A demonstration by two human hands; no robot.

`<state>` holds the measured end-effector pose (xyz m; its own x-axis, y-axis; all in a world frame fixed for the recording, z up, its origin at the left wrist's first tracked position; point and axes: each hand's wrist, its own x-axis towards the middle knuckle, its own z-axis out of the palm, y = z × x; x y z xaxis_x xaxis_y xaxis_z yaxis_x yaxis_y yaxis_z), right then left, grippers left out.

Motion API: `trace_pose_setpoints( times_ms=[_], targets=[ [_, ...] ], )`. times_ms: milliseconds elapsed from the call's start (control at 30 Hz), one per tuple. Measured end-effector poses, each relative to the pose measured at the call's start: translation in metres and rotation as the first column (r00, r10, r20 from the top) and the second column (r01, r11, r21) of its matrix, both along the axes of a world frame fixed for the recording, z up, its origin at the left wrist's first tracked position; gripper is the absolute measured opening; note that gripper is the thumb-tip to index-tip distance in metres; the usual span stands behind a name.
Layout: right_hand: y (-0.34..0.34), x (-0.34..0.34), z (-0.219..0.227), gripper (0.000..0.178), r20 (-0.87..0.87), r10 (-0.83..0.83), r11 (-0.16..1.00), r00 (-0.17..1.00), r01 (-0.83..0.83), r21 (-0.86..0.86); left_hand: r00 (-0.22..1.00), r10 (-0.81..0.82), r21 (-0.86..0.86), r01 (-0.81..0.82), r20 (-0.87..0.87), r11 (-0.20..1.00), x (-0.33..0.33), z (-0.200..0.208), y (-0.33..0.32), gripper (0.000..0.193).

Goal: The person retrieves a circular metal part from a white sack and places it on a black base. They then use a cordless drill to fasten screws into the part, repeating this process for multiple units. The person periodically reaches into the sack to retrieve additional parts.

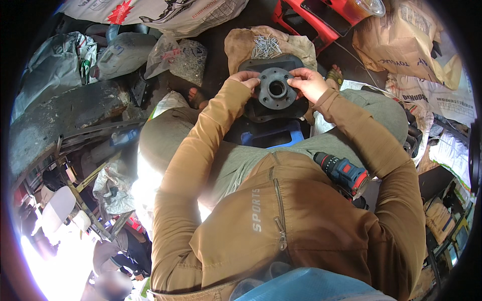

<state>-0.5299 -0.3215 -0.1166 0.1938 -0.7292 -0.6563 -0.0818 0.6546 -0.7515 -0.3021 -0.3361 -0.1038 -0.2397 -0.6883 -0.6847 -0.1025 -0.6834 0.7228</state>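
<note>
Red plastic stool (327,34) placed near a brown paper sack (396,42), grey jerrycan (123,56) set near a filled plastic bag (188,62).

A brown jacket (321,226) is filling the lower centre, pale lettering (256,209) running beside its zip (277,200); grey-green trousers (226,165) are showing mid-frame.

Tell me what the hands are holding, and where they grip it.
A dark flanged disc, held by its outer rim: the left hand grips its upper left edge, the right hand its upper right edge.
</note>
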Motion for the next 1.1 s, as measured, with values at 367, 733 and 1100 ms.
trace_pose_setpoints(
  times_ms=[367,733,1100],
  targets=[
    [0.015,-0.007,0.03,0.03,0.259,0.1,0.92,0.961,-0.188,0.343,0.911,-0.35,0.191,0.392,-0.219,0.9,0.027,0.01,0.002,0.027],
    [-0.006,-0.006,0.004,0.03,0.065,-0.011,0.979,0.998,-0.002,0.202,0.997,-0.071,0.093,0.07,0.0,0.993,0.007,-0.004,-0.003,0.022],
    [-0.01,-0.006,-0.003,0.033,0.012,-0.021,0.986,1.0,0.019,0.165,1.0,-0.013,0.081,0.013,-0.006,0.997,0.001,-0.007,0.0,0.025]
  ],
)
